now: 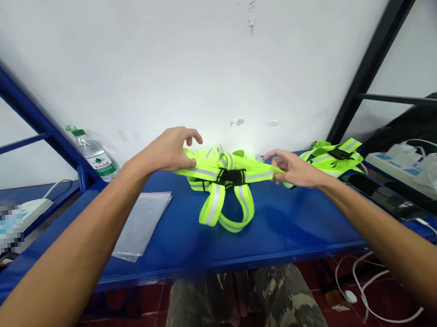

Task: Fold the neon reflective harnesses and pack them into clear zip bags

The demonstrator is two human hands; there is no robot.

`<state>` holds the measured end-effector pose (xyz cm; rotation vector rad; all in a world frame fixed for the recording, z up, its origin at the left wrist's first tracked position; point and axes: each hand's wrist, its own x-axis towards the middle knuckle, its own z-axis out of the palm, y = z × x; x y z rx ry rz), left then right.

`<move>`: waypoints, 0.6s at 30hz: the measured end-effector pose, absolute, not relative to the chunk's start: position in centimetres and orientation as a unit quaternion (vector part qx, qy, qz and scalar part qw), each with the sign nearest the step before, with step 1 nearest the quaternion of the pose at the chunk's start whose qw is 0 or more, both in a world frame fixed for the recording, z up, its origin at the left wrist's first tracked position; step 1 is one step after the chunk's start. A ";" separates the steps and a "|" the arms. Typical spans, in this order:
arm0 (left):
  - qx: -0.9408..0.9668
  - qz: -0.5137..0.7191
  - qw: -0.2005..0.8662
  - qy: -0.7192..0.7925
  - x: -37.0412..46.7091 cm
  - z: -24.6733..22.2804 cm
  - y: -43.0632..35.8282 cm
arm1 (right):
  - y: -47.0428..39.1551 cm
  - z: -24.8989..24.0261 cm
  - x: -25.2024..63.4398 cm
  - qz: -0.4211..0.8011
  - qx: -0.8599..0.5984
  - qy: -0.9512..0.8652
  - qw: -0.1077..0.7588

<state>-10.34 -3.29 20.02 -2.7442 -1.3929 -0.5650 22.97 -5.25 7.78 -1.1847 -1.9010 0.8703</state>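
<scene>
A neon-yellow reflective harness (214,204) with silver stripes is bunched up above the blue table. At its middle, a black buckle (231,176) joins the waist strap, and two loops hang towards me. My left hand (174,149) grips the strap on the left side; its thumb lies on the band, the index finger is arched away, and the other fingers are hidden. On the right, my right hand (289,168) pinches the other side of the strap between thumb and fingers. The band is stretched between both hands.
Clear plastic bags (143,225) lie to the left on the blue table (195,256). A water bottle (97,155) leans at the back left. Another reflective harness (335,157) and a black phone (383,196) are at the right, near power strips (404,169) and white cables (365,298).
</scene>
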 end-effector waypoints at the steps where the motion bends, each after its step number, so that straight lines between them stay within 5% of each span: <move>1: -0.872 -0.172 0.029 -0.458 -10.6 19.7 -3.2 | -5.4 8.4 23.3 0.285 -0.464 -0.756 0.363; 5: -0.839 -0.227 0.069 -0.489 -11.1 17.6 -2.8 | -6.4 10.1 23.6 0.092 -0.482 -0.804 0.337; 10: -0.774 -0.380 0.070 -0.501 -11.3 15.6 -2.7 | -7.8 11.3 24.1 0.046 -0.516 -0.813 0.267; 14: -0.723 -0.401 -0.068 -0.559 -11.6 14.9 -1.9 | -7.9 11.7 24.6 0.053 -0.534 -0.797 0.275; 18: -0.612 -0.454 -0.375 -0.528 -11.6 14.4 -0.6 | -7.1 11.5 25.1 0.110 -0.562 -0.768 0.286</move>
